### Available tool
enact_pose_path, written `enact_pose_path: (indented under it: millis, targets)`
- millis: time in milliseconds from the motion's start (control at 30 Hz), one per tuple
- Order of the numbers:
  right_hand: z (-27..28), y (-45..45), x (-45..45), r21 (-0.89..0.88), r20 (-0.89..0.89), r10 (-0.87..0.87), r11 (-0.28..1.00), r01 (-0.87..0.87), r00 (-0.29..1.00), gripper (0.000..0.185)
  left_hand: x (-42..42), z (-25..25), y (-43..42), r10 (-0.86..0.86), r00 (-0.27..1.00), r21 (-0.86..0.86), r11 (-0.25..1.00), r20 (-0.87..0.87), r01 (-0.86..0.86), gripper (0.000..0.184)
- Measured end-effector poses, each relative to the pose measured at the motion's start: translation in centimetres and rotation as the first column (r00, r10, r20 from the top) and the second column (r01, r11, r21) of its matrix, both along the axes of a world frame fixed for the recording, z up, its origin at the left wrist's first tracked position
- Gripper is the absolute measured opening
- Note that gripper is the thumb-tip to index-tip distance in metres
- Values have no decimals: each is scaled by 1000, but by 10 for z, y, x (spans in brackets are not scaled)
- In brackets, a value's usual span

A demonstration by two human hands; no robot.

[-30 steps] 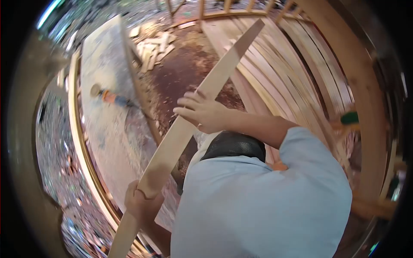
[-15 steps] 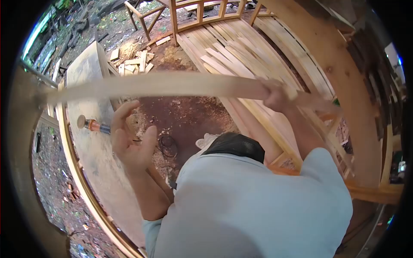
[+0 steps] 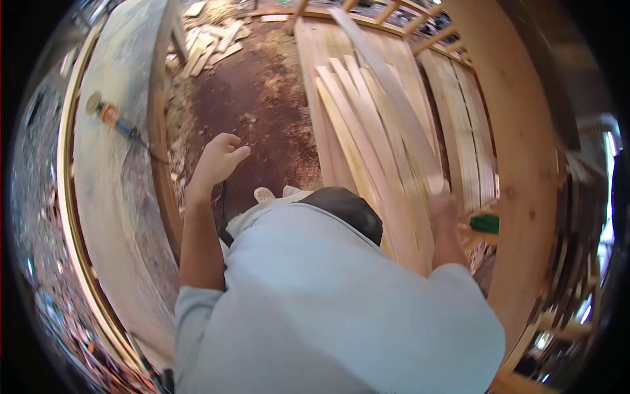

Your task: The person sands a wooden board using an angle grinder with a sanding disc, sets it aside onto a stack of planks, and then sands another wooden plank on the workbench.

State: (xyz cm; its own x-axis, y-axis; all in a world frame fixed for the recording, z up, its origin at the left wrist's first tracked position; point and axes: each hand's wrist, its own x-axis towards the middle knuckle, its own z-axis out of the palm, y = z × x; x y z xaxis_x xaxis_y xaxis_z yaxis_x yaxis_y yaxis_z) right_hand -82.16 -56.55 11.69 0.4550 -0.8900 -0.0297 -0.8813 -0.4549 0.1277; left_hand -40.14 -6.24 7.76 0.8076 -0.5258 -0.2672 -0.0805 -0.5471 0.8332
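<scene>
Head view, the only feed I have. Right hand: I see it closed around the near end of the plank; blur hides how each finger sits. The plank slants away from it over the strips, its far end out by the rail. Whether its underside touches the strips, I cannot tell.

Left hand: fingers loosely curled, thumb apart, gripping nothing. I place it over the floor, between the bench and the strips, well apart from the plank. A shoe shows just beyond the wearer's lap.

Surroundings: on the bench I note a power tool, orange and dark, its round head pointing away to the left. Scraps lie heaped near the bench's far end. A green object sits near the right hand, beside a thick beam.
</scene>
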Motion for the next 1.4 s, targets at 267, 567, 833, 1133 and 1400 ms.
enact_pose_path:
  millis: [267,567,833,1133,1400]
  targets:
    - [-85,-39,-27,119,-244,71,992,-43,967,46,-14,-22,69,24,999,410,911,25,-32,45]
    - [-202,-25,126,652,-300,421,746,-138,856,57,-108,-59,109,396,918,337,868,-25,-365,48]
    - [-245,299,548,632,547,751,-82,-771,369,36,-179,-56,228,776,630,277,611,-27,-741,40]
    - [-140,691,573,-59,615,736,-315,-947,-283,57,-226,-92,415,976,-82,-105,-62,203,-993,25]
    - [-195,809,533,64,460,878,-182,-981,-133,68,-131,-143,629,771,-251,-213,-153,585,-965,19]
